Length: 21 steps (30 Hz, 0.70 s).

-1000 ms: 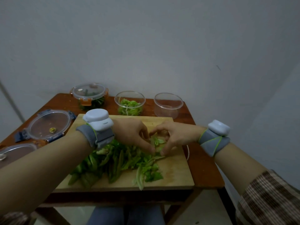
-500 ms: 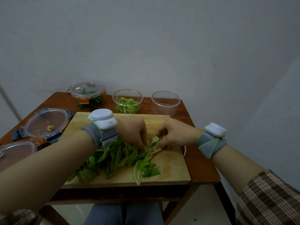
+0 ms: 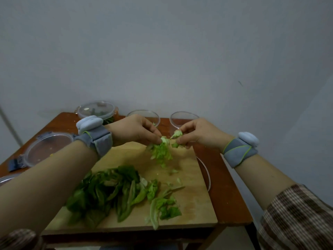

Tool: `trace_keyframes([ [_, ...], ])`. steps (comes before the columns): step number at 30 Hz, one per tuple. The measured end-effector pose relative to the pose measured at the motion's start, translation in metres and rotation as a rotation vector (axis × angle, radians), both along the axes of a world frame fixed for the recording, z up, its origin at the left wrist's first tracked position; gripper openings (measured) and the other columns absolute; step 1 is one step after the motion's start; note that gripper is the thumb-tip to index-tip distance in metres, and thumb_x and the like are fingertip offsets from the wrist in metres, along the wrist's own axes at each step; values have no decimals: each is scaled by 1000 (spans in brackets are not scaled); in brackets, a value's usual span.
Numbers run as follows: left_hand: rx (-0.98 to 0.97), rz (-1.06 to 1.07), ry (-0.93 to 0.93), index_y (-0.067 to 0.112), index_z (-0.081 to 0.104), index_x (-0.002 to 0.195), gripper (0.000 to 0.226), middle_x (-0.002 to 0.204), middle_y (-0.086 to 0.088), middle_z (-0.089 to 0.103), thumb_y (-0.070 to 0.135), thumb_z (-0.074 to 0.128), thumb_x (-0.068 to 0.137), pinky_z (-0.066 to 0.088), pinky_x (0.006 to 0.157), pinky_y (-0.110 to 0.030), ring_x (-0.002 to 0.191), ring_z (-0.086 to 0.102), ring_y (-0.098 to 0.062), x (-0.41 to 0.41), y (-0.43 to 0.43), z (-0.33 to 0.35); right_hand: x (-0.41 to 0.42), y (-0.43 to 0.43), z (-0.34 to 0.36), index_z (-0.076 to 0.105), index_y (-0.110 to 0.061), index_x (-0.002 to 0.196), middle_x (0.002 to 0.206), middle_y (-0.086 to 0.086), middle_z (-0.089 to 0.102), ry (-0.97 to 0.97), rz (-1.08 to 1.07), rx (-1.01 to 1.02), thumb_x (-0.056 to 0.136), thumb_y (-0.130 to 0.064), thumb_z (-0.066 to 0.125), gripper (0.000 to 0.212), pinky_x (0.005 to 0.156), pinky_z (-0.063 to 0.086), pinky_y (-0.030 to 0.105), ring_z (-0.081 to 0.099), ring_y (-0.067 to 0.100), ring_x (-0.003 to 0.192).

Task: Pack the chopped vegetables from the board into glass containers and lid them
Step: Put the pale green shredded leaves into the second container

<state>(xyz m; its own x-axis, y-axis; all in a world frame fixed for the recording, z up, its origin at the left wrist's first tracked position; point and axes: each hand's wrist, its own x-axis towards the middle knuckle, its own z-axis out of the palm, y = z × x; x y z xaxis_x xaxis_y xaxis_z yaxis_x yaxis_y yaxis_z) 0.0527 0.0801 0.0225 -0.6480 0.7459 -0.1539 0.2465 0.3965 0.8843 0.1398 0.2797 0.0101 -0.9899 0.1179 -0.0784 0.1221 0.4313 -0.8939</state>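
Pinching chopped greens (image 3: 161, 152), left hand (image 3: 135, 130) and right hand (image 3: 200, 134) have lifted above the board (image 3: 189, 204).

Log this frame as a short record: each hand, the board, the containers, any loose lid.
left hand: pinches clump of chopped greens above the cutting board
right hand: pinches small leaf pieces
board contents: pile of leafy greens
containers: lidded container, middle open container, right open container, along the far edge
loose lid: left of board
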Motion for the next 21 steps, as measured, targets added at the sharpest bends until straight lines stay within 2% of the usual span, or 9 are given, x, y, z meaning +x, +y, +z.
trace_keyframes([
  [2,66,64,-28,10,72,77,7,65,4,71,3,74,76,56,61,-15,59,65,-4,-12,1,5,-14,-1,5,64,17,95,70,18,64,11,-55,-22,73,9,73,25,47,50,18,59,14,49],
  [6,165,192,-43,8,71,78,6,62,4,70,2,72,77,54,57,-11,58,64,-5,-36,3,17,-41,-5,16,62,20,98,75,17,62,74,-103,-45,73,10,72,29,51,52,21,61,16,55],
  [9,220,284,-17,7,71,77,6,57,4,70,1,74,75,52,52,-11,53,65,-3,-58,5,24,-65,-11,24,63,16,95,68,15,58,107,-133,-79,74,11,70,23,44,48,18,57,10,43],
  [13,257,411,-4,6,71,75,7,65,-3,70,3,76,73,57,57,-16,55,66,-9,-88,8,20,-99,-21,24,67,11,82,59,13,58,127,-178,-9,74,7,72,10,46,47,22,54,15,44],
  [14,257,442,6,6,70,74,7,68,-6,69,3,77,73,58,57,-16,55,65,-10,-94,10,17,-108,-23,21,66,3,72,57,10,58,127,-194,28,73,6,73,7,47,48,24,54,14,43],
  [15,248,470,26,7,70,72,8,69,-7,68,4,77,72,57,57,-15,53,63,-8,-100,12,12,-117,-25,16,65,-4,65,56,9,58,132,-206,69,71,5,74,15,51,50,27,54,15,44],
  [17,193,513,87,8,70,72,9,69,-8,67,6,79,72,56,55,-15,51,61,-8,-109,16,0,-133,-29,7,65,-12,61,55,5,60,131,-208,179,68,2,74,18,57,51,27,56,17,49],
  [19,81,522,215,6,73,79,11,75,-9,68,11,80,72,57,66,-25,61,62,-14,-115,18,-13,-143,-35,-1,70,-12,74,65,6,66,110,-151,357,69,-2,72,11,60,49,19,62,17,60],
  [21,-31,475,409,9,75,88,17,79,-5,69,17,79,74,53,72,-25,72,63,-15,-117,17,-23,-148,-38,-8,67,-12,92,89,9,71,105,-113,567,71,-7,73,23,74,50,25,65,24,85],
])
